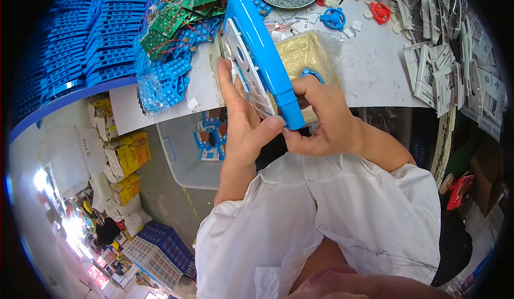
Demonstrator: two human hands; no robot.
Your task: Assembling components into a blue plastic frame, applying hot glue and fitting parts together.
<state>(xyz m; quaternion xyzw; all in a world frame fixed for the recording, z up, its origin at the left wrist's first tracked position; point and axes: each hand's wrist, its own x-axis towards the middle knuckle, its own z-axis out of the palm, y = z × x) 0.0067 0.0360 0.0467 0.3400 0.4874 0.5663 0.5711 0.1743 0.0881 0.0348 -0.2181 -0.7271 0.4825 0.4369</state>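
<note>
A: Where is the blue case (272, 53)?

B: It is in the upper middle of the frame, held tilted, with its white plate (246, 66) toward the left.

A: And how are the hands?

B: The left hand (243, 118) supports the plate side with rather straight fingers, its thumb at the lower end. The right hand (327, 114) pinches this same end between thumb and bent fingers.

A: What is around?

B: Green boards (168, 20) at upper left, a bowl (289, 7) at the top, and a yellowish pack (304, 53) behind the case.
</note>
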